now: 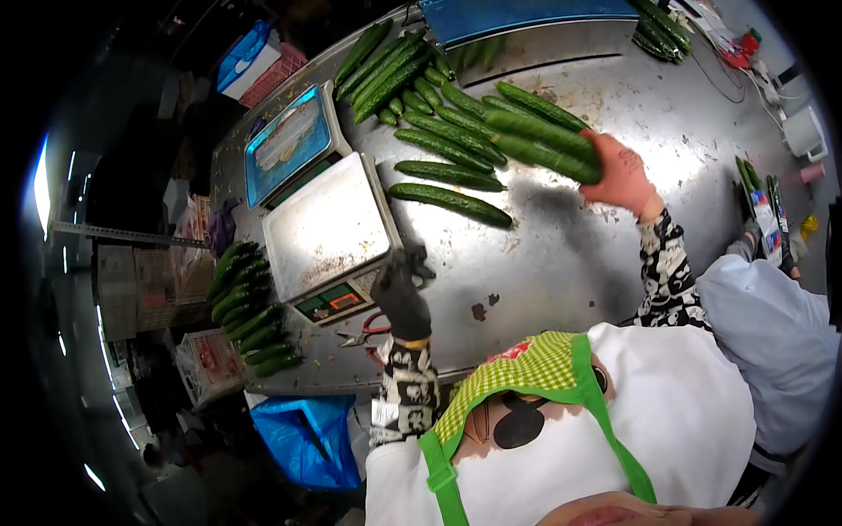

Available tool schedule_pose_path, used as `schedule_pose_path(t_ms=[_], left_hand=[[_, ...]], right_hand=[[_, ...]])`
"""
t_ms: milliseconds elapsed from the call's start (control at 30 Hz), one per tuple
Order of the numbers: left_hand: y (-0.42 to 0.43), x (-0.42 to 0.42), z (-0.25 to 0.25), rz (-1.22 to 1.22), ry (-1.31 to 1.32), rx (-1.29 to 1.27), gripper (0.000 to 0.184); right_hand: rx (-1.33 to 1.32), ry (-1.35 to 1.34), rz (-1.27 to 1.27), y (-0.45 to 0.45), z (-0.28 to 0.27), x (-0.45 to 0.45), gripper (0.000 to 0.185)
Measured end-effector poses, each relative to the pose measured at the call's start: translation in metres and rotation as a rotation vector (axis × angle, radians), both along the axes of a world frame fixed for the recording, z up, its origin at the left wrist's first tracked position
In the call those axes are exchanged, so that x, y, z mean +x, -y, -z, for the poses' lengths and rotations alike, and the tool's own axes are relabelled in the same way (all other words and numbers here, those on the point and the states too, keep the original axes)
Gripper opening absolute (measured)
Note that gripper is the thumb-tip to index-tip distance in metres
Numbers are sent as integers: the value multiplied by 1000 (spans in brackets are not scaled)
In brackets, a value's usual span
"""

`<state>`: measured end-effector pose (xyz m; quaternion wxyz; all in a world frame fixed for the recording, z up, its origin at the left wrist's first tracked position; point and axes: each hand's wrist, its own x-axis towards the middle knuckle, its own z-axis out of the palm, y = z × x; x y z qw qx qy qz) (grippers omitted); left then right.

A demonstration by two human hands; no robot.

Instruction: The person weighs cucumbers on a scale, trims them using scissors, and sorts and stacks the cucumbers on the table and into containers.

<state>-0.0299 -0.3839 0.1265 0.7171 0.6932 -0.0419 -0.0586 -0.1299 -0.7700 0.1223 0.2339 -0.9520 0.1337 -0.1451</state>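
Observation:
My right hand (619, 174), in a pink glove, is closed around the ends of cucumbers (545, 145), at least two of them, held over the metal table. Several other cucumbers (449, 200) lie in a loose row just left of it. My left hand (403, 294), in a dark glove, is at the near right corner of a white-topped scale (326, 226). Its fingers look slightly bent and apart, with nothing seen in them. Red-handled scissors (367, 331) lie beside that wrist, partly hidden by it.
A second scale (289, 145) with a blue tray stands behind. Cucumbers are piled at the back (390, 74) and at the left edge (250, 307). A blue-topped metal box (535, 44) borders the far side. At right, a co-worker's sleeve (763, 324) is near packaged cucumbers (768, 215).

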Motion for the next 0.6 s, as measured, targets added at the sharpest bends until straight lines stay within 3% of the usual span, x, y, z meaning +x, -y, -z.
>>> schedule_pose_path(t_ms=[33, 100, 200, 300, 333, 367, 400, 433, 467, 500, 567, 600], left_hand=[[-15, -7, 12, 24, 63, 60, 36], [-41, -29, 26, 3, -171, -4, 38], [-77, -57, 46, 4, -295, 92, 33], [-101, -76, 89, -27, -81, 43, 24], [-105, -81, 85, -41, -134, 76, 28], [-105, -83, 75, -111, -350, -144, 42], [-108, -84, 84, -101, -182, -73, 53], [-111, -84, 81, -100, -147, 157, 61], [-108, -84, 66, -115, -109, 234, 74], [-111, -82, 73, -132, 91, 341, 79], [-113, -74, 61, -173, 261, 490, 82], [-111, -69, 53, -271, 393, 499, 73]], right_hand=[[7, -18, 83, 21, 7, 5, 88], [-75, -132, 238, 66, 19, 18, 91], [-48, -260, 334, 114, 21, 40, 91], [81, -330, 293, 151, 38, 65, 80], [224, -181, 150, 167, 65, 72, 80], [184, -145, 128, 221, 136, 89, 90], [366, -140, 21, 204, 122, 94, 92], [655, -59, 19, 214, 151, 105, 87], [633, -71, 53, 229, 161, 112, 82], [639, -20, 14, 256, 194, 122, 81], [625, -47, 12, 247, 193, 124, 80], [512, -47, 40, 240, 187, 121, 79]])
